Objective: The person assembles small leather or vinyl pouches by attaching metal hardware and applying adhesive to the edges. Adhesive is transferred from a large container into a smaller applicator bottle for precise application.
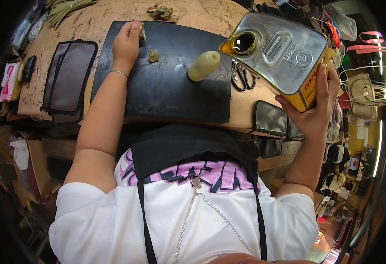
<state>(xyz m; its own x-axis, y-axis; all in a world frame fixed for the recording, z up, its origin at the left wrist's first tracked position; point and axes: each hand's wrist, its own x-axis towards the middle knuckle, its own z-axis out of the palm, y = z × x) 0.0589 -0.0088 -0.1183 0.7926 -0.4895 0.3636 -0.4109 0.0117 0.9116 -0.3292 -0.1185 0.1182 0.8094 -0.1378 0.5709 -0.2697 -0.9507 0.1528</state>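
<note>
My right hand [318, 99] grips a yellow metal can [309, 90] by its side and tilts it toward the left. The can's grey top [285, 48] faces me, with an open round mouth [244, 42] smeared with amber glue-like liquid. Just left of and below that mouth, a pale yellow squeeze bottle [204, 67] with an open neck stands on a black mat [166, 97]. At the mat's far left part, my left hand [127, 44] is closed on a round cap [142, 32] with yellowish residue. A small stained nozzle cap [153, 55] lies between that hand and the bottle.
Scissors [242, 77] lie beneath the can's near side. Dark mesh pouches [69, 77] rest left of the mat, and another pouch [270, 119] at the right front edge. A crusted lump [162, 13] and green strips [67, 11] sit at the back.
</note>
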